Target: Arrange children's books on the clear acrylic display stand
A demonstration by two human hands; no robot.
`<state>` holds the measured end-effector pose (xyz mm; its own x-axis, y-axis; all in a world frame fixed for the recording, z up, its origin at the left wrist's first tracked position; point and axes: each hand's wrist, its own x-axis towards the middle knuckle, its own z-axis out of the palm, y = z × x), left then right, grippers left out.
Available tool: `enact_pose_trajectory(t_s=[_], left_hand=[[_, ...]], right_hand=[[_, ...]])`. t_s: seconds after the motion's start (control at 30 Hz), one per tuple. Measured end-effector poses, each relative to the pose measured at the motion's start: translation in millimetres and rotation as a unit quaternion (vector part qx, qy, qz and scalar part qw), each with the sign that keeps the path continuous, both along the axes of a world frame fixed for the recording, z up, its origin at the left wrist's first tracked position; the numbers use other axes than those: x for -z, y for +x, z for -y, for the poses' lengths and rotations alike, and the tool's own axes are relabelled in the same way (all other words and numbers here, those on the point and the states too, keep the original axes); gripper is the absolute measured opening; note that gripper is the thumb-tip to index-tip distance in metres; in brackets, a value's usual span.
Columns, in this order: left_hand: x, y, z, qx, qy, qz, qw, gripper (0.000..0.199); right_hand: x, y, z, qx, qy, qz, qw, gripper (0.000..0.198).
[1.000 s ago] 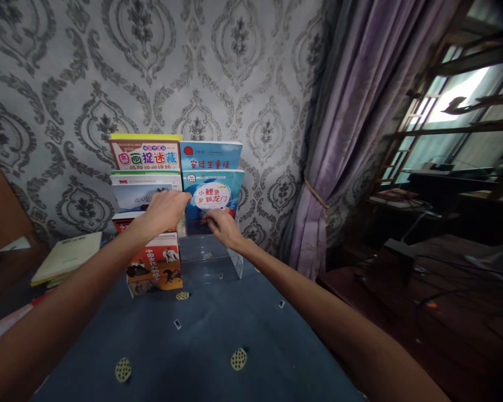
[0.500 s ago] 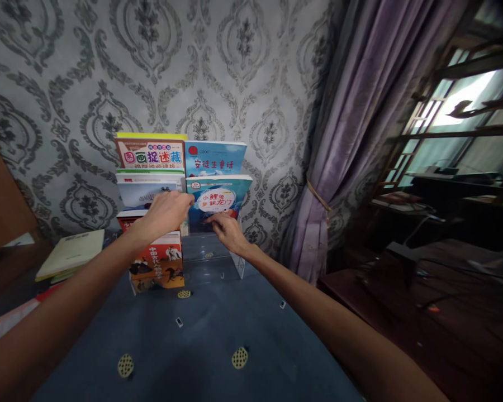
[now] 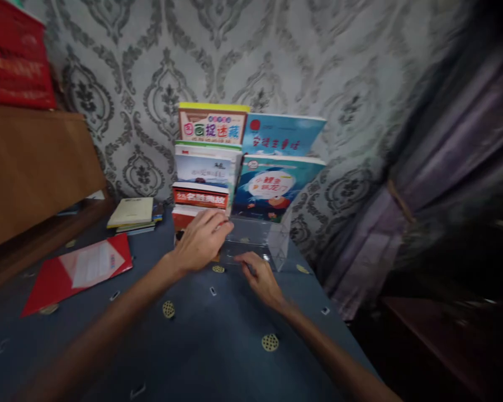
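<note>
Apparently arranging books (image 3: 279, 190) on rack (image 3: 278, 245). Left hand (image 3: 204, 237) at lowest book (image 3: 181, 220), grip unclear; right hand (image 3: 261, 277) half-open, empty. Next move likely needs edges squared.

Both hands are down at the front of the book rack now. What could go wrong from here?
The left hand covers much of the front orange book, so it might nudge that book askew.
The right hand is close to the clear rack, whose see-through edges are hard to make out; a bump could shift the rack and its books.
The left forearm could brush the flat red item on the table.
</note>
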<state>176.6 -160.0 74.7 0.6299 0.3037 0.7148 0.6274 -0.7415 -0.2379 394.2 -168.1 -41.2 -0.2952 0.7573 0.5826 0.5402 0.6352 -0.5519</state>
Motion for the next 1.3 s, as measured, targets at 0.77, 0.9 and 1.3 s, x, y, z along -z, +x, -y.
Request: enact_pose_trajectory(t_s=[0.77,0.9,1.3], left_hand=[[157.7,-239,-2,-0.57,-0.334,0.063,0.748,0.073],[161.7,-238,5,-0.566,-0.358,0.043,0.742,0.075],[188.9,-219,82,-0.468,-0.34,-0.045,0.814,0.075]], right_hand=[[50,-133,35,-0.159,-0.106,0.067,0.979,0.026],[49,-132,37,-0.181,-0.105,0.06,0.976,0.028],[51,-130,37,-0.18,-0.084,0.06,0.978,0.029]])
